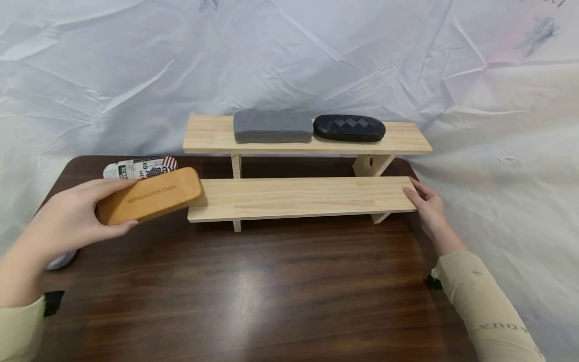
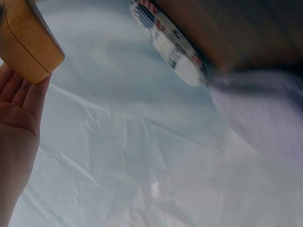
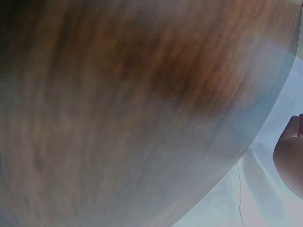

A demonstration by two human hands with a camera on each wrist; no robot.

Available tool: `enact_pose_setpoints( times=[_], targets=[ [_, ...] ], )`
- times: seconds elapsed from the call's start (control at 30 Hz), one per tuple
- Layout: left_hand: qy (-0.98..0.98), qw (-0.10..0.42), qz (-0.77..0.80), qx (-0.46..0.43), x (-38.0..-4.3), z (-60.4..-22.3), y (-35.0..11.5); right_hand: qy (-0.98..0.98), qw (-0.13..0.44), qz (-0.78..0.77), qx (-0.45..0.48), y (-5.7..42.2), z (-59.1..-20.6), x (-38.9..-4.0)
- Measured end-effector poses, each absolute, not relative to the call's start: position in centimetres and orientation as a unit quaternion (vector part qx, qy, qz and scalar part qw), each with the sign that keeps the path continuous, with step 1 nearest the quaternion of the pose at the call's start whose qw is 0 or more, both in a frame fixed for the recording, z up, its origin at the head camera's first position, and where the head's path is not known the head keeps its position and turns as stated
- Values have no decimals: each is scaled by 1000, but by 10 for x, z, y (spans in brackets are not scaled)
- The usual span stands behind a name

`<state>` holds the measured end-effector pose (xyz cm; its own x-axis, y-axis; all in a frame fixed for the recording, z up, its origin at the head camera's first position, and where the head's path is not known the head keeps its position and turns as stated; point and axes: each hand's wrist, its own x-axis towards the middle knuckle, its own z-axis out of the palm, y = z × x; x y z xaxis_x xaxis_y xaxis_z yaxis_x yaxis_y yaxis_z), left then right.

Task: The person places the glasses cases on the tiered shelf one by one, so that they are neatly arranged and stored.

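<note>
While the right end of the lower wooden shelf [image 1: 298, 196] is gripped by the right hand [image 1: 429, 207], the tan glasses case [image 1: 151, 196] is held clamped between the thumb and fingers of the left hand [image 1: 72, 216], near that shelf's left end. Placing seems to be in hand; a steady, level lowering onto the board appears to be called for.

Left: orange-tan case [image 1: 151, 196]. Centre: pale, grained shelf [image 1: 298, 197]. Upper centre: plain grey case [image 1: 273, 126]; black case [image 1: 349, 128], diamond-patterned. Below: dark-brown streaked table [image 1: 289, 281]. Left wrist view, right: blurred object [image 2: 262, 113], perhaps lilac.
</note>
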<state>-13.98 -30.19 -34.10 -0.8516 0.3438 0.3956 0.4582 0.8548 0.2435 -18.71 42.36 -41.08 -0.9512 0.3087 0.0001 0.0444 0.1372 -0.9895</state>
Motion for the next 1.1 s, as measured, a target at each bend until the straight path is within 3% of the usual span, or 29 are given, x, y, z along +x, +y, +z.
enact_pose_setpoints(
  times=[0.33, 0.6, 1.1],
  targets=[
    [-928, 159, -180, -285, -164, -346, -263, -748, 100, 645, -117, 422, -410, -186],
    [-918, 115, -203, -320, -181, -344, -228, -752, 97, 642, -116, 423, -411, -187],
    [-913, 46, -232, -332, -198, -347, -190, -754, 96, 638, -125, 423, -411, -187]
  ],
)
